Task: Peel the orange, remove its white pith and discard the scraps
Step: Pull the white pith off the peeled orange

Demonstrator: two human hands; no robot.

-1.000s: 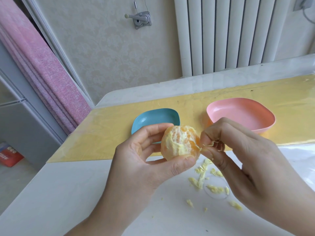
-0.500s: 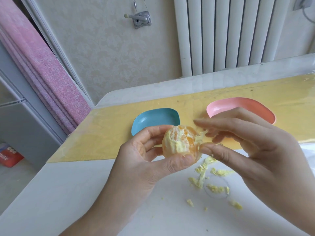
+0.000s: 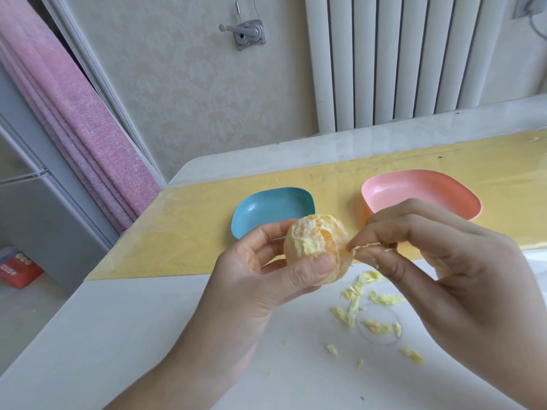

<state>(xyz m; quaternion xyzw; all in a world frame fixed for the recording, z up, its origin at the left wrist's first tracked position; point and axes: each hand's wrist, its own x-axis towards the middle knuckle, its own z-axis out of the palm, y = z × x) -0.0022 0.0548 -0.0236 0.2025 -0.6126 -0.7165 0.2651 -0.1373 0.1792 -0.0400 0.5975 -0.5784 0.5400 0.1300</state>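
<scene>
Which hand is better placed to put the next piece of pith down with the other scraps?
The right, probably. The right hand pinches a strip of pith at the side of the orange, close above the scraps on the table. The left hand grips the orange, so it is not free.

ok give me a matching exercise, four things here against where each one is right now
Things:
1 orange
2 pith strip
3 blue dish
4 scraps

Places:
a loose on the white table
b gripped by the left hand
c pinched by the right hand
d on the yellow mat

Pairs: 1-b, 2-c, 3-d, 4-a
</scene>
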